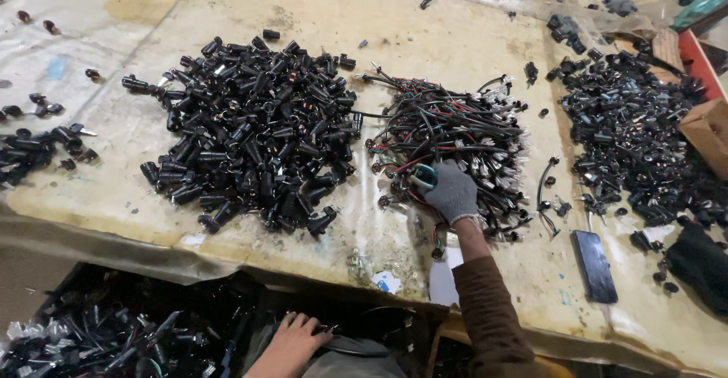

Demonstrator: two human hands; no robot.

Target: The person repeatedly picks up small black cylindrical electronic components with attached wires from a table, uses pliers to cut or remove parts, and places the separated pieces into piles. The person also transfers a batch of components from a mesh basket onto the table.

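Note:
My right hand (pixel 453 190), in a grey knit glove with a teal thumb tip, reaches out over the table. Its fingers curl into a tangle of wired parts (pixel 455 124) with black, red and green leads, and they close on some of the wires at the near edge. To the left of that tangle lies a large heap of black cylindrical parts (pixel 254 131). My bare left hand (pixel 292 340) rests low, below the table's front edge, fingers spread on a dark thing in my lap. It holds nothing.
Another heap of black parts (pixel 637 135) lies at the right, beside a cardboard box (pixel 709 131) and a red bin (pixel 694 52). A dark phone (pixel 594 266) lies face down near the front edge. A small pile (pixel 30 150) sits far left. More parts (pixel 91 340) fill a bin under the table.

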